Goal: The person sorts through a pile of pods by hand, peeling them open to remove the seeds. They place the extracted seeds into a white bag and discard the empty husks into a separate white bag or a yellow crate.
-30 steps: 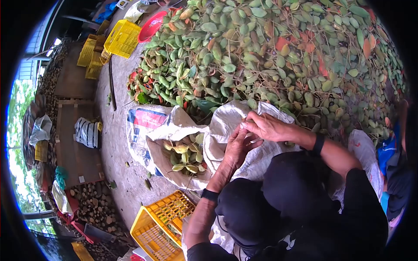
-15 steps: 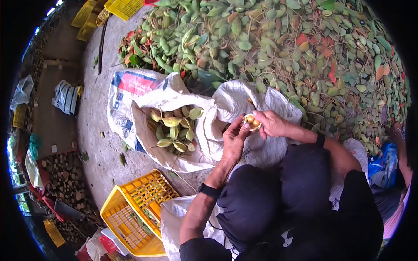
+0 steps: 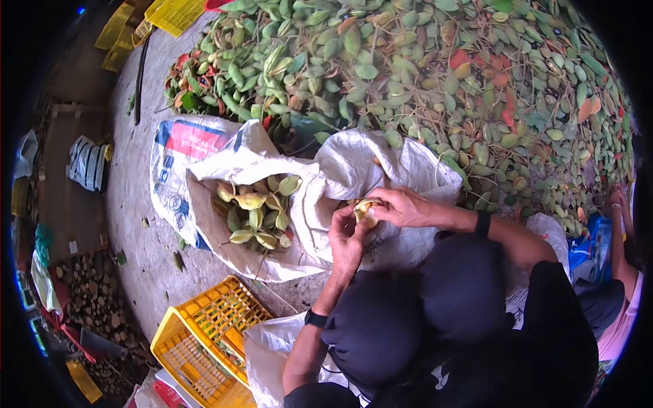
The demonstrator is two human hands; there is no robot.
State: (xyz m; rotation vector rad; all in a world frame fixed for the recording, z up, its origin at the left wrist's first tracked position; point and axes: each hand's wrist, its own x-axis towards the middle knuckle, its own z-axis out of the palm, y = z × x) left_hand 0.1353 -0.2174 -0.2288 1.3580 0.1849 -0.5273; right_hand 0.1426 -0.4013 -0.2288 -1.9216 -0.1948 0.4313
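Between my two hands is a split seed pod point(image 3: 366, 209), pale yellow inside, held over the mouth of a white woven sack. My left hand point(image 3: 347, 239) grips the pod from the left, fingers curled around it. My right hand point(image 3: 403, 207) pinches its right side, with the thumb pressed at the opening. Fingers cover much of the pod, so its seeds show only in part. Just below the hands are my dark-clad knees point(image 3: 381, 326). To the left, a printed white sack point(image 3: 235, 153) lies open with several opened green-yellow pods point(image 3: 256, 217) inside.
A wide heap of green pods and stems point(image 3: 435, 81) covers the floor beyond the sacks. A yellow crate point(image 3: 218, 313) stands at lower left, beside a white plastic bag point(image 3: 272, 347). Another person's arm point(image 3: 617, 231) shows at the far right. More yellow crates point(image 3: 173, 15) are at upper left.
The view has shifted slightly, so most things sit further left. The pod has turned in my hands and the right thumb has moved over it, hiding more of the round yellow seeds.
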